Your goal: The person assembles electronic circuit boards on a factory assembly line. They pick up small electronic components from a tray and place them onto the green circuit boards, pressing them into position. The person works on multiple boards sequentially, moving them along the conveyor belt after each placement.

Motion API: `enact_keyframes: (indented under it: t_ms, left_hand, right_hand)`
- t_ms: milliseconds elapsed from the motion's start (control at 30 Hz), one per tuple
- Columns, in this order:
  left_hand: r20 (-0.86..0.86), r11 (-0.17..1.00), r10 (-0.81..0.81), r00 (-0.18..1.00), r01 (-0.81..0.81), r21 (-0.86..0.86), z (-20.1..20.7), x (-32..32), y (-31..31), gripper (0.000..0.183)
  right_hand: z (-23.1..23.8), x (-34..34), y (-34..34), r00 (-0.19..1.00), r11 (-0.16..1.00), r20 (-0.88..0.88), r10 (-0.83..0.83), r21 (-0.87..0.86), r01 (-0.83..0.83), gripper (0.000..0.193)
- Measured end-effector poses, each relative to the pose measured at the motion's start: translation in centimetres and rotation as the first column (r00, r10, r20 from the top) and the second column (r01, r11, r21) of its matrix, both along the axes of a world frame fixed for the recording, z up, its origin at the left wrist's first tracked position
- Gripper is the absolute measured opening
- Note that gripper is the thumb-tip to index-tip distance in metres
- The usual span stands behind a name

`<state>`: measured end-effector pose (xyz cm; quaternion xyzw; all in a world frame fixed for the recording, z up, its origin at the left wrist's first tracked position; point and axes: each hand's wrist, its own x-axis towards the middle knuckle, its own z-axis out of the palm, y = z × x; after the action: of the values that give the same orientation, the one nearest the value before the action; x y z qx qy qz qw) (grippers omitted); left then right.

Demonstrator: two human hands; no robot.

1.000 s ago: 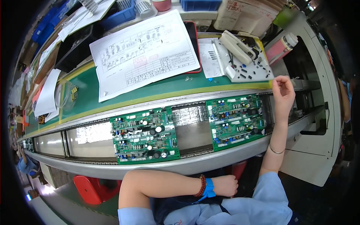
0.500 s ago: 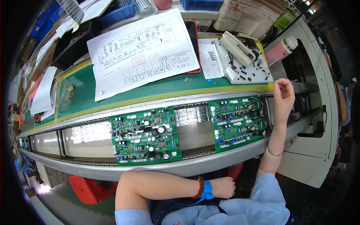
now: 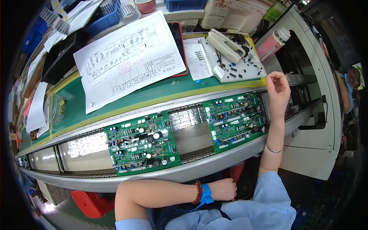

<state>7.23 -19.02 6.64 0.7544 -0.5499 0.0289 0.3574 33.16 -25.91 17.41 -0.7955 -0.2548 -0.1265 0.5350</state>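
Observation:
My left forearm lies across the front of my body, and my left hand [image 3: 224,189] is closed in a fist with nothing showing in it. A beaded bracelet [image 3: 197,192] and a blue wrist strap [image 3: 206,194] circle that wrist. My right hand [image 3: 278,90] is raised past the rail, fingers curled towards the thumb, beside the end of the yellow tape [image 3: 249,83]. Whatever it may pinch is too small to make out. One green circuit board [image 3: 235,122] lies just left of my right forearm; another [image 3: 142,143] sits further left, both on the conveyor.
Metal conveyor rails [image 3: 191,170] run across in front of me. Beyond them are a printed drawing sheet [image 3: 130,63], a pale board with small black parts [image 3: 245,71], a beige handheld tool [image 3: 224,46] and a pink bottle [image 3: 273,44]. A white machine [image 3: 314,149] stands right, a red stool [image 3: 90,203] lower left.
The whole view has shifted, so bench and boards appear further left and slightly turned. Both hands keep much the same pose and place relative to the bench.

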Motion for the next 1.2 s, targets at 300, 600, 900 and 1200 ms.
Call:
enact_keyframes:
  t_ms: [300, 600, 900, 1200]
  left_hand:
    - [0.008, 1.0, 0.022, 1.0, -0.022, 0.006, 0.3, -0.2, 0.3, 0.008]
    - [0.095, 0.996, -0.008, 0.995, 0.0, 0.088, 0.4, 0.6, 0.4, 0.007]
    - [0.135, 0.989, 0.003, 0.991, -0.023, 0.147, 0.2, 0.8, 0.5, 0.006]
    - [-0.208, 0.98, 0.176, 0.962, -0.191, -0.056, -1.7, 0.0, -0.1, 0.027]
  right_hand:
    - [0.1, -0.2, 0.0, 1.0, 1.0, 0.008, -0.007, 0.004, 0.007, 0.007]
    - [0.5, -1.4, -1.1, 0.984, 0.988, 0.094, -0.151, 0.004, 0.151, 0.009]
    - [0.1, -15.6, 0.5, 0.946, 0.866, 0.236, 0.221, -0.493, -0.08, 0.043]
    - [-2.2, -18.8, 6.5, 0.929, 0.767, -0.071, 0.362, -0.544, -0.34, 0.062]
